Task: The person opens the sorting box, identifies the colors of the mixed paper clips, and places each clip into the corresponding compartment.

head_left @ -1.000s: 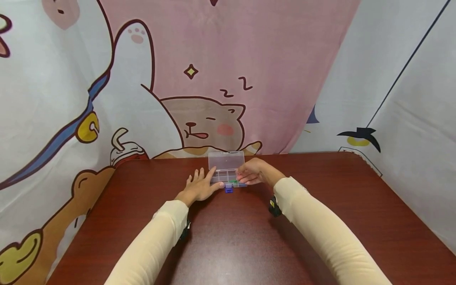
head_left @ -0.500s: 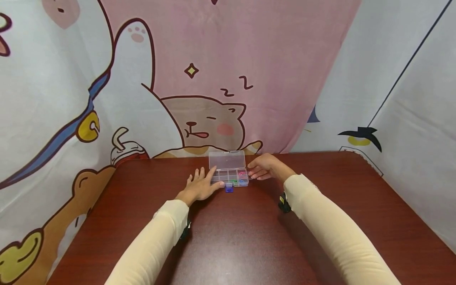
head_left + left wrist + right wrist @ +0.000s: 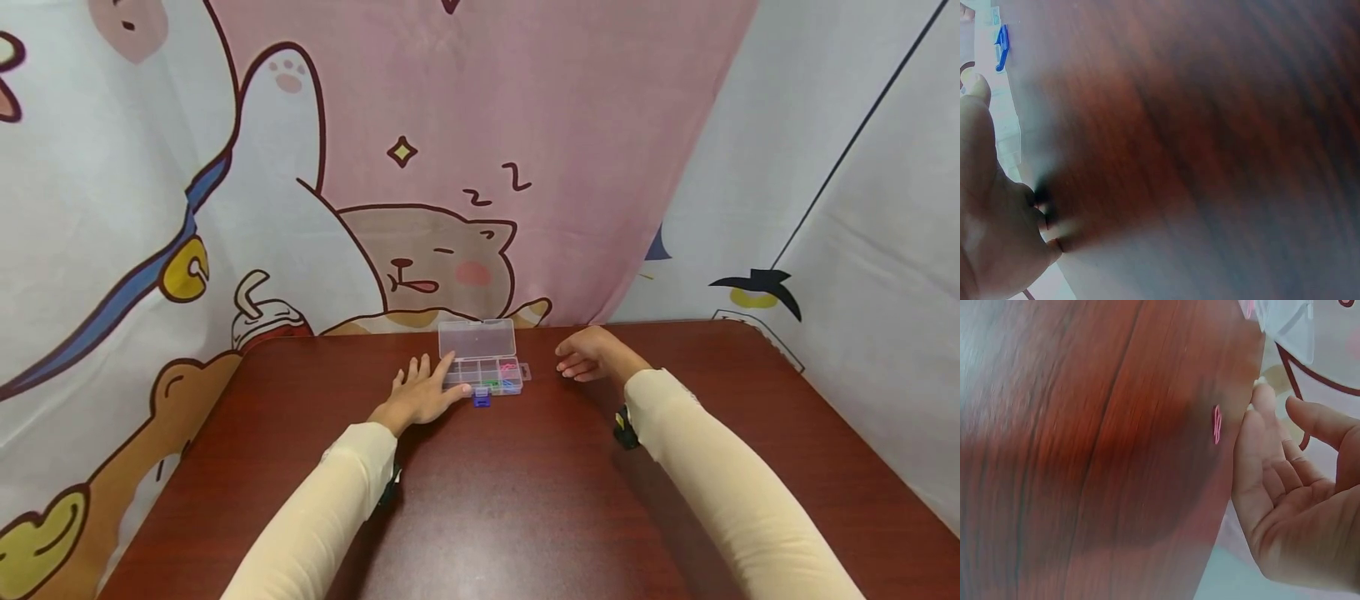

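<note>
A clear plastic compartment box (image 3: 468, 377) stands at the back of the table, its lid (image 3: 477, 340) raised and its blue latch (image 3: 482, 399) hanging at the front. Pink clips (image 3: 508, 367), green clips (image 3: 490, 384) and blue clips (image 3: 510, 386) lie in separate compartments. My left hand (image 3: 422, 393) rests with spread fingers at the box's left side, thumb on the front edge. To the right of the box, my right hand (image 3: 592, 354) hovers with loosely bent fingers and holds nothing. A single pink paper clip (image 3: 1217, 424) lies on the tabletop near its fingertips in the right wrist view.
The dark red wooden table (image 3: 480, 500) carries the box close to its back edge. A printed cloth (image 3: 570, 167) with cartoon animals hangs right behind that edge. A clear hanging tab (image 3: 525, 372) sticks out from the box's right end.
My right hand has moved right, from over the box's right compartments to the table beside it, uncovering the pink clips. My left hand has stayed in place.
</note>
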`<move>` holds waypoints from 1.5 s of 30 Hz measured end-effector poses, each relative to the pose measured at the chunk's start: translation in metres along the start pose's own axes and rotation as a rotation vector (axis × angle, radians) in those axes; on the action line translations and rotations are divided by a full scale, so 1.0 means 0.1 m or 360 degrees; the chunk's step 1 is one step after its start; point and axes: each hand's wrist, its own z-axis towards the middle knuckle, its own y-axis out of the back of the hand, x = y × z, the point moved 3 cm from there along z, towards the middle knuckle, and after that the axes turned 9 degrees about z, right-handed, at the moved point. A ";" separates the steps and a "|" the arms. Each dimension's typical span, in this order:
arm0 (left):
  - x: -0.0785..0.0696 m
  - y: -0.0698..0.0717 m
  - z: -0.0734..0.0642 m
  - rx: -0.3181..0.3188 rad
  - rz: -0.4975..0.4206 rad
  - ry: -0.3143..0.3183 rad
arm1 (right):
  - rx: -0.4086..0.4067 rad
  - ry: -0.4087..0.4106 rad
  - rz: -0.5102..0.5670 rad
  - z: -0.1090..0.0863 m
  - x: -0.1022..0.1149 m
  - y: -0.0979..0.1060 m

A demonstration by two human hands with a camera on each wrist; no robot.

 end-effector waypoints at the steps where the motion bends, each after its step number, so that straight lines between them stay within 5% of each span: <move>1: 0.00 0.00 0.00 -0.0004 -0.0004 -0.0002 | -0.0007 -0.0002 -0.0009 0.00 -0.01 0.02; 17: -0.01 0.00 0.00 0.0014 -0.0005 0.0000 | 0.0011 -0.0061 -0.0144 0.08 -0.21 0.17; 26: -0.01 0.01 -0.01 0.0030 -0.0031 0.0001 | -0.0149 0.0050 -0.0221 0.11 -0.22 0.13; 45: 0.03 -0.03 0.03 0.0020 -0.0019 0.0001 | -0.0230 0.0098 -0.0330 0.14 -0.22 0.09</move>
